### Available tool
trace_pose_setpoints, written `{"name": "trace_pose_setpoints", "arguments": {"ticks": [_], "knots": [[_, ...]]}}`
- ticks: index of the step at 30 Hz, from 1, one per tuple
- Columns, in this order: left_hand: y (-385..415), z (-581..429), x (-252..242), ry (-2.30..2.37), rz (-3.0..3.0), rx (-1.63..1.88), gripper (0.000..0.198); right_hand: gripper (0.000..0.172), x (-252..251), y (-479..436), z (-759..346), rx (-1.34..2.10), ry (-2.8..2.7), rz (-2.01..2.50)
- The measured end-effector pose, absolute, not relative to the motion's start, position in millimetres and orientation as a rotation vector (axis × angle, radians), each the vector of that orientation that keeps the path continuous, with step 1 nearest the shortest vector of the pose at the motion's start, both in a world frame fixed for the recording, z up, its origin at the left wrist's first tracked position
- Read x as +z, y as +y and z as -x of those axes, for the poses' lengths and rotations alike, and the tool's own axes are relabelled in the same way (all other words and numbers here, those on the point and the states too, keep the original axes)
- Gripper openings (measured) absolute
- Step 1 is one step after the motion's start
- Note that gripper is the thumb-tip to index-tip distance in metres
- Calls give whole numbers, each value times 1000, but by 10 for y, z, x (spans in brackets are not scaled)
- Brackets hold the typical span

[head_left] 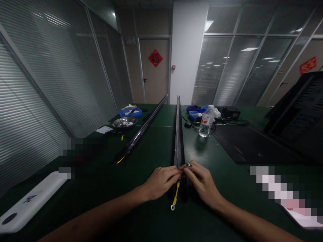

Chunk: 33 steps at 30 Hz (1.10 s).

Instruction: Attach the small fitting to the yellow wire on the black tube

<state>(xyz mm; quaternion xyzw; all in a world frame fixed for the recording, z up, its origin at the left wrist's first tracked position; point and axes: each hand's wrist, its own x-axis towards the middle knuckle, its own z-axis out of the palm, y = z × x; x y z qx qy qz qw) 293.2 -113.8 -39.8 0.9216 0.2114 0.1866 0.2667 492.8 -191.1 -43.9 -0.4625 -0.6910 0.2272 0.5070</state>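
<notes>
Strip [178, 144], left of bottle [206, 120] | pinched by left hand [161, 181] and right hand [202, 181], nearer than bottle, thumbs pressed to fingers, exact part gripped hidden | yellow lead [176, 192] brought out, ring terminal [172, 207] unfastened | work judged unfinished | second strip [141, 132], farther left of bottle, unheld, yellow tip [120, 160] exposed

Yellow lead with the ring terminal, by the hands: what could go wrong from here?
The ring terminal on the yellow lead sticks out toward the camera and might snag. The left hand and right hand cover part of the long black strip, so a slip there could go unnoticed. Swinging the strip right might topple the water bottle.
</notes>
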Motion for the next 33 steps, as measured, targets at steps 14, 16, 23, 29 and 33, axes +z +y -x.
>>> {"name": "trace_pose_setpoints", "arguments": {"ticks": [14,16,23,29,33], "knots": [[-1052,-2959,-372,496,-2468,455,32,24,-440,-1897,-4930,574,-1654,1117],[-1004,-2968,-352,457,-2466,437,30,26,-434,-1867,-4934,561,-1665,1126],[-902,-2975,-367,371,-2418,427,26,28,-394,-1730,-4931,467,-1750,1111],[-916,-2980,-370,377,-2414,445,24,23,-505,-1742,-4932,525,-1636,1098],[-927,-2981,-368,382,-2440,445,24,27,-546,-1756,-4961,515,-1630,1078]]}}
